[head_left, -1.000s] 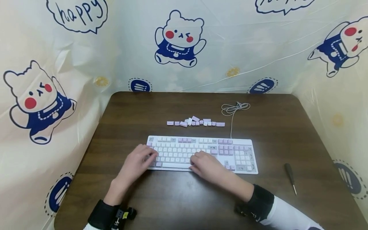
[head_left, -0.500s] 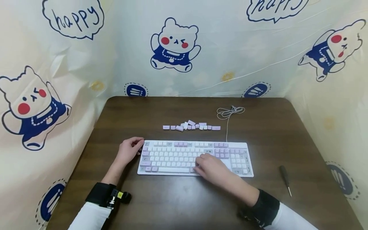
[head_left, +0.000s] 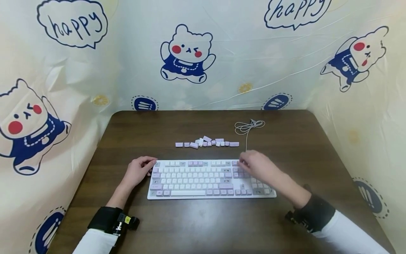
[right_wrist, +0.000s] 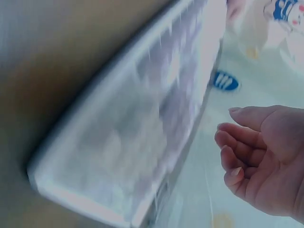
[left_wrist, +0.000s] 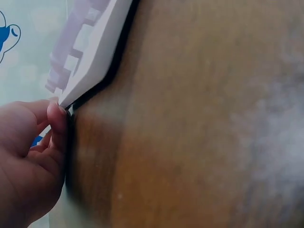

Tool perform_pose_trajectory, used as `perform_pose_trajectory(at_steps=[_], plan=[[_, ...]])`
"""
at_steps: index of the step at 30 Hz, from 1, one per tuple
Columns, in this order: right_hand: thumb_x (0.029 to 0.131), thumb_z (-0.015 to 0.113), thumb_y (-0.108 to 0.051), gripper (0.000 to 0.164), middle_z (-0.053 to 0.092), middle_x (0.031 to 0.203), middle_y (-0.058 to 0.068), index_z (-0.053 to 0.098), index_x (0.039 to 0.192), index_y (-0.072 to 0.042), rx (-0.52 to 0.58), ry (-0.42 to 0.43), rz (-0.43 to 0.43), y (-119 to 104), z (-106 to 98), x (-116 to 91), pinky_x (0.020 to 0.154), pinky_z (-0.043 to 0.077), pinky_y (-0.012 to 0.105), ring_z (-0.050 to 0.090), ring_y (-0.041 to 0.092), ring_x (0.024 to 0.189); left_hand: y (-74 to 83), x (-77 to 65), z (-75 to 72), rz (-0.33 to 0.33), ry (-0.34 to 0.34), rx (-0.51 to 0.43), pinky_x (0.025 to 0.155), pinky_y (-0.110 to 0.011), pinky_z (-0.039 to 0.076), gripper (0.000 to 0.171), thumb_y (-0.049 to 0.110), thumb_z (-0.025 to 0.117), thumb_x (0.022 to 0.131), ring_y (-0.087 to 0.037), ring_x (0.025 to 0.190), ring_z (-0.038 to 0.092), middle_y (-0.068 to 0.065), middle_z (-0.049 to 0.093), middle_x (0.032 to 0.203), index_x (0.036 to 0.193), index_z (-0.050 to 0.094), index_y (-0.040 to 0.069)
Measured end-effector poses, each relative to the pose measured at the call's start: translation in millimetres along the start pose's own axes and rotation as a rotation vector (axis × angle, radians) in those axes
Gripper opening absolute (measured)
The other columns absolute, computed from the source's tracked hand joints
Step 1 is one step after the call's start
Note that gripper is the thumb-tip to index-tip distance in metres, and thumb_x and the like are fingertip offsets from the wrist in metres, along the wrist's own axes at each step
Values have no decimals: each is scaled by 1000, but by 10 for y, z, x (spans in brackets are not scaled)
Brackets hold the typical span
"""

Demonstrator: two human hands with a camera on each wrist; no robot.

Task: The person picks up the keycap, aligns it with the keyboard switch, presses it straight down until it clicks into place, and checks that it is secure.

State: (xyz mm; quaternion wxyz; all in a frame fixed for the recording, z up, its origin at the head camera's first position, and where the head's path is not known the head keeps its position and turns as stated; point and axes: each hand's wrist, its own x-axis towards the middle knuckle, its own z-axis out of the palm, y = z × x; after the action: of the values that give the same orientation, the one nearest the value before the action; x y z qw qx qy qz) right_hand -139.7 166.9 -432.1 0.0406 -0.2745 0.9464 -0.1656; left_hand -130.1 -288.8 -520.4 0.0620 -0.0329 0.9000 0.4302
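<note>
One keyboard (head_left: 203,178) lies flat on the brown table (head_left: 190,225), its long axis running left to right, spacebar (head_left: 188,193) side nearest. The left hand (head_left: 137,171), thumb and forefinger together, pinches its far left corner; the right hand (head_left: 260,165), loosely curled and holding nothing, is above its far right part. It is white, with white and lilac keys (head_left: 186,181); beyond lie loose keycaps (head_left: 209,144) and a coiled cable (head_left: 256,124).

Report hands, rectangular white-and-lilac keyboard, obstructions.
Left hand pinching far left corner of keyboard. Right hand empty, above its right side. Loose lilac-and-white keycaps behind, not touching.
</note>
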Motion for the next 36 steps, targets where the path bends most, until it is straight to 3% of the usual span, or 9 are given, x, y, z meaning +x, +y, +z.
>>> perform_pose_trajectory(at_steps=[6, 12, 17, 23, 36], plan=[[95, 76, -12, 5, 65, 80, -1, 72, 94, -9, 1, -27, 40, 360, -143, 195, 71, 55, 35, 59, 15, 72, 10, -24, 20, 7, 7, -13, 65, -25, 53, 34, 28, 63, 106, -19, 74, 61, -15, 63, 105, 128, 71, 4], [96, 75, -11, 5, 68, 83, 0, 70, 95, -10, -40, -58, -58, 545, -59, 467, 73, 55, 37, 63, 16, 76, -7, -68, 7, 6, 17, -23, 64, -24, 53, 32, 26, 63, 106, -19, 75, 61, -15, 62, 105, 128, 71, 4], [96, 74, -9, 6, 71, 91, 3, 71, 101, -7, -66, -45, -127, 559, 40, 699, 77, 56, 39, 65, 19, 82, -25, -58, 14, 21, 22, -29, 63, -24, 54, 32, 27, 64, 106, -19, 75, 61, -14, 61, 104, 126, 71, 4], [96, 74, -9, 16, 66, 100, 3, 73, 113, -10, -128, -95, -226, 554, 168, 938, 85, 55, 37, 62, 19, 92, -46, -46, 37, 24, 36, -20, 63, -24, 53, 30, 27, 63, 106, -19, 74, 60, -13, 61, 102, 125, 72, 5], [98, 71, -9, 17, 66, 105, 4, 67, 115, -11, -162, -154, -222, 551, 360, 1147, 88, 55, 38, 62, 20, 96, -93, -35, 59, 34, 43, -43, 62, -24, 53, 27, 25, 65, 105, -17, 71, 60, -11, 62, 100, 122, 73, 5]])
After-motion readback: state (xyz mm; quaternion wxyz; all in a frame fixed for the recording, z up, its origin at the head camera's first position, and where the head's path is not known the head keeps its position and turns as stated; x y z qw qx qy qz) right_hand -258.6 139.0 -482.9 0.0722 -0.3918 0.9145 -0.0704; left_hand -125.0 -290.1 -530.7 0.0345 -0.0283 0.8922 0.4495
